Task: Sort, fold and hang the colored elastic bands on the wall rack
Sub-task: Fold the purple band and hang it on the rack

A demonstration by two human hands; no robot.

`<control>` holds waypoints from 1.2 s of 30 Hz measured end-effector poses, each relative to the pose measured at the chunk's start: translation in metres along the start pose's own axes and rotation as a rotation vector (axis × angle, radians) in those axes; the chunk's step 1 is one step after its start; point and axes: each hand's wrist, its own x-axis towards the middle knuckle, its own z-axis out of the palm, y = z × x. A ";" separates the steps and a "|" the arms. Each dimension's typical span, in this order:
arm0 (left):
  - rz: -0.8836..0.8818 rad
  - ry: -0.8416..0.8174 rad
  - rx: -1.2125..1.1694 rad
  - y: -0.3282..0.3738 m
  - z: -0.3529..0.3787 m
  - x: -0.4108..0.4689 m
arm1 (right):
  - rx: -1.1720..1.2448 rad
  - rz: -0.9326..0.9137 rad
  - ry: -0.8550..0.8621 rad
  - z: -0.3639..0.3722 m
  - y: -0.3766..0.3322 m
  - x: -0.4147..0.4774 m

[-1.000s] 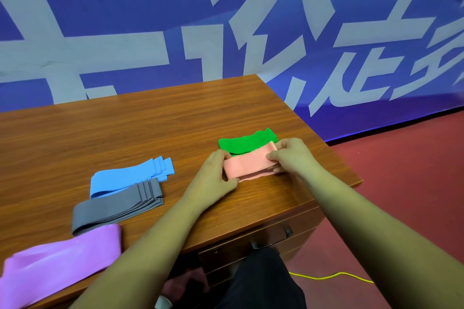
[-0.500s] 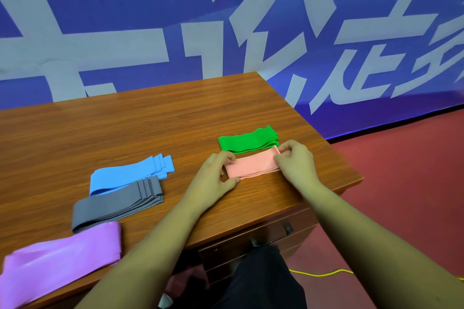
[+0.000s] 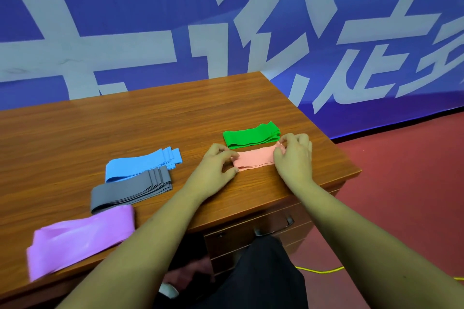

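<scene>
Head view: both hands work on the pink band, which lies folded flat on the desk near the right edge, not far from the front edge. The left hand pinches the band's left end betw. thumb and fingers. The right hand pinches the right end, fingertips curled over the fold. Both grips are closed on the band, not spread.

The green band lies folded just behind the pink one, toward the back edge; the two look touching or almost, I cannot tell which. The blue band and the grey band lie folded near the middle of the desk, the grey one overlapping the blue one's front side. The purple band lies at the front-left part, close to the front edge, looser than the others.

Vs. 1 s ago: the pink band was partly on top of the green one and a bit lifted at the right; now it lies flatter and more apart, closer to the front edge. The left hand's fingers were laid flat over the left end, now they are pinching it. Vs. 0.5 s ago only small change: right hand shifted a little. Other bands did not move.

A drawer handle shows under the desk front, and a yellow cable on the red floor.
</scene>
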 end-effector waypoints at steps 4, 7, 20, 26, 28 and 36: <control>0.049 0.050 0.046 0.004 -0.046 -0.022 | 0.055 -0.084 -0.108 -0.005 -0.033 -0.012; 0.014 0.143 0.089 -0.009 -0.091 -0.049 | 0.117 -0.167 -0.199 -0.002 -0.068 -0.027; -0.351 0.368 0.071 -0.112 -0.200 -0.219 | 0.248 -0.614 -0.664 0.054 -0.238 -0.135; -0.423 0.189 -0.147 -0.144 -0.194 -0.262 | 0.126 -0.772 -0.848 0.084 -0.279 -0.168; -0.410 0.111 -0.174 -0.152 -0.189 -0.266 | 0.058 -0.818 -0.864 0.092 -0.281 -0.172; -0.267 0.140 -0.133 -0.174 -0.177 -0.266 | -0.046 -0.848 -0.818 0.111 -0.274 -0.181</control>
